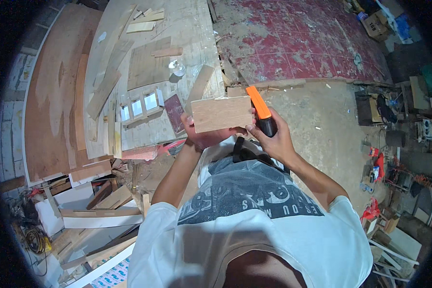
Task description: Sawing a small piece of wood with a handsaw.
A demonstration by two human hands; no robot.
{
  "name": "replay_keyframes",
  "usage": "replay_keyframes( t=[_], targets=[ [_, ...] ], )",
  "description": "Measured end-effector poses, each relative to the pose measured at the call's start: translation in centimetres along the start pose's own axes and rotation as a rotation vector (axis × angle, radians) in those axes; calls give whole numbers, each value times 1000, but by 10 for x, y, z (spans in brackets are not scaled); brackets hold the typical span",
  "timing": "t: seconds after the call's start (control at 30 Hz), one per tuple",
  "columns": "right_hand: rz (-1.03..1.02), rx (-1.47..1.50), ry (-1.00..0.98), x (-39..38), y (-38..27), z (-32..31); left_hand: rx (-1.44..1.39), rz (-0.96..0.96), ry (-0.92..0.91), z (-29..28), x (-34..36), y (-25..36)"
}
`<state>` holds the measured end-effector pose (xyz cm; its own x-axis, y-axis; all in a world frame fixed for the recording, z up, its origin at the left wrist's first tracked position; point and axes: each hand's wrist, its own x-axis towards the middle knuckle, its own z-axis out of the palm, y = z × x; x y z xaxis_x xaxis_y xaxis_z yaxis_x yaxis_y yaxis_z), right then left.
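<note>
In front of my body, my left hand (206,137) is closed round the lower left of a small rectangular wooden board (222,114). The board's broad face is turned up, and its far edge looks slightly ragged. My right hand (278,139) grips the black end of a hand saw (258,102) with an orange and black handle. Its thin dark blade points away past the board's right end, over the worktable's edge. My right fingertips touch or nearly touch the board's lower right corner. Most of my left fingers are hidden beneath the board.
A plywood-topped worktable (153,127) stands ahead to the left, bearing wood strips, a small framed piece with panes (141,105), a dark red block (174,114) and a clear glass-like object (177,67). Wood offcuts (101,211) pile up at lower left. Tools and clutter line the right side.
</note>
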<state>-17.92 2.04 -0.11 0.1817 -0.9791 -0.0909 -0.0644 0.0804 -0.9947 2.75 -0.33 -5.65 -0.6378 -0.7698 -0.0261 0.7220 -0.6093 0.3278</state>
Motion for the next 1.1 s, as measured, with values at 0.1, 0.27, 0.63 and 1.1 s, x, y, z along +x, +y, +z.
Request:
replay_keyframes(
  t=[0.1,0.27,0.63,1.1],
  targets=[
    [-15,-11,14,2,5,5,-42,-34,-18,0,4,5],
    [-24,-15,28,6,7,9,-98,-39,76,6,4,10],
    [13,-58,30,5,4,6,-106,-70,95,5,5,17],
    [25,-63,56,1,4,-11,373,-79,177,-12,-7,20]
  ],
)
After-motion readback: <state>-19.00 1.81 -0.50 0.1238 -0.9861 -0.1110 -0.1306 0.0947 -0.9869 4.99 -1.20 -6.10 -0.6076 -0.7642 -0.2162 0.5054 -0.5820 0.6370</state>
